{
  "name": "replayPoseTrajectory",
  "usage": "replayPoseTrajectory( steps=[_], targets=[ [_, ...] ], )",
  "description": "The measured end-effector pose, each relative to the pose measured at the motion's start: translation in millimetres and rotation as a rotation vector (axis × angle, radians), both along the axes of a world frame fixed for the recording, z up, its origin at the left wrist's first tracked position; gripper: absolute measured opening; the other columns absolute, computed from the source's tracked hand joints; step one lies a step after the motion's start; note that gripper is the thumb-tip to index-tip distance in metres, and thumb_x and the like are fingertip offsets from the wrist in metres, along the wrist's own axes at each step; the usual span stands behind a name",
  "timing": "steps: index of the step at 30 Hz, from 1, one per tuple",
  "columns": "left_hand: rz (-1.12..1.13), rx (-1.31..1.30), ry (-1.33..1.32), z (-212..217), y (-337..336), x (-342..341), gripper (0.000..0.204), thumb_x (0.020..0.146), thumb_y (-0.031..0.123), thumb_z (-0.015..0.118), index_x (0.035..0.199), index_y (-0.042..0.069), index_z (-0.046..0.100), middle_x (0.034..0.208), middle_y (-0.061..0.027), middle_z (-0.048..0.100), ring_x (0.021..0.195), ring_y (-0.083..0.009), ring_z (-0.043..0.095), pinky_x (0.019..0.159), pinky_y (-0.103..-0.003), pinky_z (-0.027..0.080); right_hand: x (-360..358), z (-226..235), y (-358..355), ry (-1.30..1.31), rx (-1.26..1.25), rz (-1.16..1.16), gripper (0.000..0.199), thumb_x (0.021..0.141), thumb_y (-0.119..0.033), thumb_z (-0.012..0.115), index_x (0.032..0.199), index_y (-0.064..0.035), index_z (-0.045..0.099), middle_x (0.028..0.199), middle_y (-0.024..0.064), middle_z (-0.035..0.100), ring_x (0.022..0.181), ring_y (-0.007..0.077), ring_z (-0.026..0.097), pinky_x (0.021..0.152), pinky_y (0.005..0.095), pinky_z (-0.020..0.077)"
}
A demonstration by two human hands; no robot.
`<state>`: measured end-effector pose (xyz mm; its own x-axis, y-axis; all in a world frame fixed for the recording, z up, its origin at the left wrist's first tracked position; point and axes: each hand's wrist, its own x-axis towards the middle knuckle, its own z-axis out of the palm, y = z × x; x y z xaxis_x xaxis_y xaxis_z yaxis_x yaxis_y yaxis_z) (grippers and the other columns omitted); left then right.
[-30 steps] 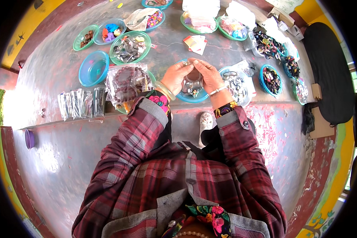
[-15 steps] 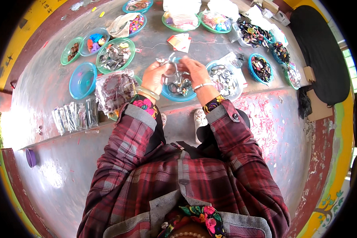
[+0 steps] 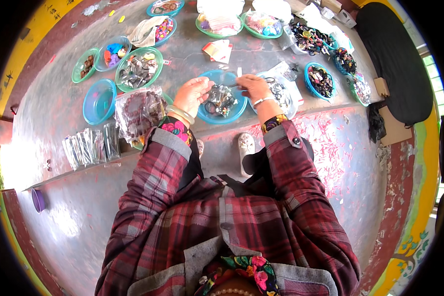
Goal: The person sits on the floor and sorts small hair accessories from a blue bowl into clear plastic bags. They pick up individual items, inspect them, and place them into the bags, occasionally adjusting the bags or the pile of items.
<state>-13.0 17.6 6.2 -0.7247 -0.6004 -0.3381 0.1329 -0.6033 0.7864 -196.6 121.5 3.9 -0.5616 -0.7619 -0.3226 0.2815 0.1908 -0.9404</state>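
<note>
Fingers of the left hand are bunched near their tips; whether they pinch anything, I cannot tell. On the right hand, the thumb and forefinger stand narrow beside a small white tag, and their grip on it is likewise unclear.

Small wrapped accessories lie heaped in the blue basin, which rests by the front edge of the raised platform. The heap has no single long axis (the pieces point every which way). It sits between the two hands, toward the person from both sets of fingertips. The left looks slightly nearer, though height above the heap is hard to judge.

Along that same front edge, bagged dark beads lie left of the left wrist; a clear tray stands just beyond the right one.
</note>
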Motion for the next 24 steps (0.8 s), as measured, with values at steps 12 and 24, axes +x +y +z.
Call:
replayPoseTrajectory(
  steps=[12,24],
  targets=[
    [0.040,0.059,0.009,-3.4,-5.5,4.8,0.021,0.084,0.019,0.052,0.098,0.003,0.055,0.101,-0.0125,0.059,0.090,-0.0163,0.055,0.077,-0.027,0.041,-104.9,-93.3,27.8,-0.138,0.333,-0.514,0.017,0.076,-0.015,0.062,0.069,-0.0032,0.052,0.058,0.0074,0.052,0.046,0.0181,0.047,0.041,0.0311,0.0373],
    [0.306,0.048,-0.039,-4.5,-8.2,7.9,0.020,0.082,0.021,0.053,0.096,0.005,0.054,0.097,-0.0097,0.061,0.089,-0.0161,0.055,0.075,-0.027,0.039,-91.6,-121.4,14.9,0.877,0.951,-0.295,0.022,0.079,-0.019,0.050,0.094,-0.0081,0.063,0.090,0.0104,0.062,0.077,0.0230,0.059,0.066,0.0331,0.0479]
  ],
)
